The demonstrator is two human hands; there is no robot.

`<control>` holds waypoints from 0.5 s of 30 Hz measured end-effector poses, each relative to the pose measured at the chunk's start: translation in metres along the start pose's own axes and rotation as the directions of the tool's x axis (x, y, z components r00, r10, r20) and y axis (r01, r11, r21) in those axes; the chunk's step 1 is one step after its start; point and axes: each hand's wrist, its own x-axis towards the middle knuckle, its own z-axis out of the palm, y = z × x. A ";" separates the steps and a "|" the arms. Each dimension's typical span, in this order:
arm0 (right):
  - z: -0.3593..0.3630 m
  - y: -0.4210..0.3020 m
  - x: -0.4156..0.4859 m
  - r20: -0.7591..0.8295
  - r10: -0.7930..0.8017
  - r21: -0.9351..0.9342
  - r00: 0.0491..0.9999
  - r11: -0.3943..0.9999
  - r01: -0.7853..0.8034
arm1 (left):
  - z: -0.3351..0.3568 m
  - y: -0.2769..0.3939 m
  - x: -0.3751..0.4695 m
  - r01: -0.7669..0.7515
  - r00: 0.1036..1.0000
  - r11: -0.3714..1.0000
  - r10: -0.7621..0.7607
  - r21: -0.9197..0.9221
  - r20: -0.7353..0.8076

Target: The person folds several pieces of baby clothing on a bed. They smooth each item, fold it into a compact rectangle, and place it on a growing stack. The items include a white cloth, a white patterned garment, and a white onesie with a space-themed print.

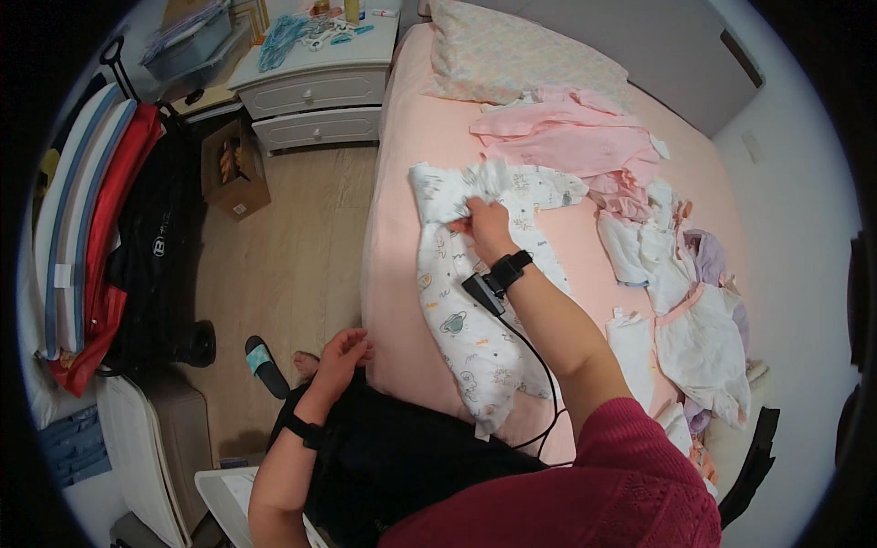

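A white baby garment (455, 322) with small planet and star prints lies spread on the pink bed sheet (397, 288) before me. My right hand (485, 226) pinches the cloth at its upper middle, where a flap is turned over and partly blurred. One sleeve (558, 188) stretches out to the right of that flap. My left hand (346, 353) hangs beside the bed's near left edge, fingers loosely apart and holding nothing. A black strap with a small device (490, 288) sits on my right wrist, and its cable runs down over the bed.
Pink baby clothes (569, 130) lie below the patterned pillow (514, 58). White baby garments (699, 335) are heaped along the bed's right side. Left of the bed are a white drawer cabinet (312, 96), a cardboard box (236, 192) and a slipper (267, 366).
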 end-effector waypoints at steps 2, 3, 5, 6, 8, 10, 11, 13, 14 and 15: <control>-0.027 -0.003 0.001 -0.084 0.275 0.058 0.958 0.961 -0.271 | 0.004 0.000 0.000 -0.016 1.000 1.000 0.015 0.018 0.017; -0.038 -0.006 0.001 -0.078 0.229 -0.047 0.970 0.971 -0.233 | 0.007 0.000 -0.001 -0.049 0.998 0.997 0.048 0.055 0.031; -0.052 -0.009 0.000 -0.185 0.203 -0.220 0.962 0.945 -0.242 | 0.011 0.000 -0.005 -0.069 0.997 0.995 0.065 0.077 0.052; -0.054 -0.009 -0.001 -0.268 0.048 -0.351 0.962 0.925 -0.144 | 0.012 0.000 -0.007 -0.070 0.997 0.991 0.065 0.115 0.049; -0.050 -0.003 -0.005 -0.118 -0.445 -0.715 0.888 0.659 0.235 | 0.015 0.000 -0.010 -0.071 0.996 0.991 0.064 0.114 0.064; -0.043 0.003 -0.008 0.233 -0.638 -0.805 0.734 0.296 0.514 | 0.018 0.000 -0.011 -0.080 0.995 0.991 0.074 0.107 0.063; -0.037 0.008 -0.008 0.375 -0.598 -0.833 0.709 0.119 0.541 | 0.019 0.001 -0.010 -0.065 0.996 0.995 0.061 0.071 0.062; -0.019 0.022 -0.010 0.591 -0.439 -0.801 0.677 -0.216 0.559 | 0.021 0.002 -0.008 -0.065 0.996 0.996 0.060 0.069 0.064; -0.012 0.025 -0.008 0.633 -0.313 -0.772 0.708 -0.192 0.606 | 0.022 0.004 -0.007 -0.043 0.997 0.998 0.039 0.048 0.065; -0.005 0.027 -0.006 0.668 -0.174 -0.744 0.723 -0.159 0.649 | 0.022 0.005 -0.007 -0.055 0.997 0.996 0.051 0.068 0.066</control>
